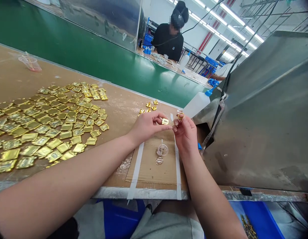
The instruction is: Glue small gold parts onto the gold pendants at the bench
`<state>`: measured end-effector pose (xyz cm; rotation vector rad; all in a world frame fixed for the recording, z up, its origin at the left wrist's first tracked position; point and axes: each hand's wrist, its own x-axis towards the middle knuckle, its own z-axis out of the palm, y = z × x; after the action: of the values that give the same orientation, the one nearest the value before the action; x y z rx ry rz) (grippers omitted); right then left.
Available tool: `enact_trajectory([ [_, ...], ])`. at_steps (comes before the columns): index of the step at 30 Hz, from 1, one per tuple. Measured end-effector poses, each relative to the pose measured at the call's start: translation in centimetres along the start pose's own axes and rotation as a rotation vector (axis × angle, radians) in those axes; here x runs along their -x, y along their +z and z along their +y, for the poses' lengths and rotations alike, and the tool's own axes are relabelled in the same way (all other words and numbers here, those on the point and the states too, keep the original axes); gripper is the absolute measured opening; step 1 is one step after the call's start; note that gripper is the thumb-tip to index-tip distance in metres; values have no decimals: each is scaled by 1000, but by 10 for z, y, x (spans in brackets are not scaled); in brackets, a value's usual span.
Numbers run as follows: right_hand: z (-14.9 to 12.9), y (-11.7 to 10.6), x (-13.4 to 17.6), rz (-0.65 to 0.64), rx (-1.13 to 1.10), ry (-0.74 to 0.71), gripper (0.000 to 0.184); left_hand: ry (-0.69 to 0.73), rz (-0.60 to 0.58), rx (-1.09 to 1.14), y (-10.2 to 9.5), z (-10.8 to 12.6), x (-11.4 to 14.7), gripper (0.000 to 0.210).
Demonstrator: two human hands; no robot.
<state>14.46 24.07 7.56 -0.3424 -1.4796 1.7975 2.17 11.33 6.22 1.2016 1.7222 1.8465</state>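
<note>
Between the thumb and fingers of my left hand [150, 126] is a small gold rectangular plate [165, 121] with a raised mark on its face. My right hand [186, 134] is close beside it, its fingers curled round a small gold ring-shaped piece [180, 115]. The two pieces are apart. Below my hands, a small clear cup [162, 150] with a white stick [161, 143] in it rests on a cardboard sheet [144, 169] taped down at both sides. Several small gold pieces [154, 108] lie just beyond my left hand.
Many gold plates [54, 122] are spread over the table's left side. A white squeeze bottle [197, 103] stands at right, near a large metal panel [263, 113]. A green belt [94, 56] runs behind, with a person [168, 41] beyond. A plastic cup [30, 62] sits far left.
</note>
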Motion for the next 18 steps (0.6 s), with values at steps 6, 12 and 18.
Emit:
enact_trajectory([
  [6,4,-5,-1,-72,124,-55,21,-73,-129,161,-1,1,-2,45],
  [12,-1,-9,3,-351,256,-119,21,-121,-248,261,-3,8,-2,38],
  [18,-1,-9,5,-413,270,-130,16,-122,-293,274,-4,8,-1,37],
])
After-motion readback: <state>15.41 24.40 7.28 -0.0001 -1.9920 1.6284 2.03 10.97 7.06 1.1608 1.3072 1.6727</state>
